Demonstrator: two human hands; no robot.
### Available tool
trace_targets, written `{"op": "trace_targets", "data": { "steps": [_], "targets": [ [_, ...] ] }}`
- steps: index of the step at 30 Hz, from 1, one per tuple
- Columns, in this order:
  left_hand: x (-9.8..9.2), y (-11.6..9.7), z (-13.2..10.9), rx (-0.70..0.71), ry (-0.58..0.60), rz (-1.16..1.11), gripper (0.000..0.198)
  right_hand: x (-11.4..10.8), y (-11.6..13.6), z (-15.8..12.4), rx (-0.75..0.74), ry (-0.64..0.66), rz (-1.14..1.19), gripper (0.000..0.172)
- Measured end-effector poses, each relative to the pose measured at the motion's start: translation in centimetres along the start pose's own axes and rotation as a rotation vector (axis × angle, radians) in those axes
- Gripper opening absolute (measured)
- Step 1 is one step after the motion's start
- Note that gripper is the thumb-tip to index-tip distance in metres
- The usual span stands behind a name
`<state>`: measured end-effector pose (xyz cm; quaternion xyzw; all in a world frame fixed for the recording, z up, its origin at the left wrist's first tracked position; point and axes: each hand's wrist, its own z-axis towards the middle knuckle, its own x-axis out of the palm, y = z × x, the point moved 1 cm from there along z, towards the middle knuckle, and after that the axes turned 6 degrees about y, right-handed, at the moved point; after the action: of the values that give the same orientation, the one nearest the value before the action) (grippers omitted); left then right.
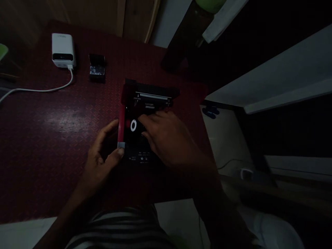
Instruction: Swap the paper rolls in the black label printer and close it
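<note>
A small black and red machine [121, 126], which looks like a portable thermal printer, lies on the table with its lid [155, 90] raised at the far side. My left hand [102, 157] grips its left side, the thumb on the grey corner and the fingers along the red edge. Inside the open bay shows a white ring [133, 125], perhaps the end of a roll. My right hand [169, 136] reaches into the bay from the right, its fingers bent and pressed together beside the ring. Whatever those fingers hold is hidden in the dark.
On the dark red patterned table [64, 138], a white power bank [62, 50] with a white cable [44, 90] stands at the back left. Right of it is a small dark box-like object [97, 69]. A dark bottle [181, 33] with a green top rises at the back right.
</note>
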<state>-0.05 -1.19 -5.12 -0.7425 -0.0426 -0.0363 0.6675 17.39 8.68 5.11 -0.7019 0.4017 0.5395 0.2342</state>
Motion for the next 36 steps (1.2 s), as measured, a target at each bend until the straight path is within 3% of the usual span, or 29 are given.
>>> {"op": "trace_targets", "data": {
  "steps": [4, 14, 17, 20, 23, 28, 33, 36],
  "targets": [
    [0.1, -0.5, 0.0, -0.019, -0.003, 0.019, 0.067, -0.3, 0.6, 1.4, 0.098, 0.156, -0.033, 0.035],
    [0.3, -1.2, -0.2, -0.055, 0.006, 0.002, 0.066, 2.7, -1.3, 2.3, 0.040, 0.020, 0.080, 0.033],
    [0.2, -1.1, -0.1, -0.036, 0.006, 0.019, 0.066, 2.6, -2.2, 1.6, -0.041, -0.023, 0.246, 0.041],
    [0.1, -0.8, 0.0, -0.026, 0.005, 0.027, 0.065, 2.1, -3.1, -0.2, -0.222, -0.097, 0.429, 0.052],
    [0.0, -0.7, -0.1, -0.027, 0.000, 0.031, 0.065, 1.7, -3.7, -2.1, -0.439, -0.151, 0.549, 0.044],
    [-0.4, -1.7, -0.2, -0.060, 0.013, 0.038, 0.062, 2.1, -3.8, -3.4, -0.518, -0.295, 0.561, 0.029],
    [-0.8, -4.1, 3.2, 0.064, -0.117, 0.200, 0.058, 3.0, -3.0, -4.4, -0.408, -0.376, 0.499, 0.029],
    [-0.3, -5.8, 7.0, 0.220, -0.081, 0.231, 0.047, 3.6, -2.4, -5.4, -0.360, -0.451, 0.442, 0.024]
  ]
}}
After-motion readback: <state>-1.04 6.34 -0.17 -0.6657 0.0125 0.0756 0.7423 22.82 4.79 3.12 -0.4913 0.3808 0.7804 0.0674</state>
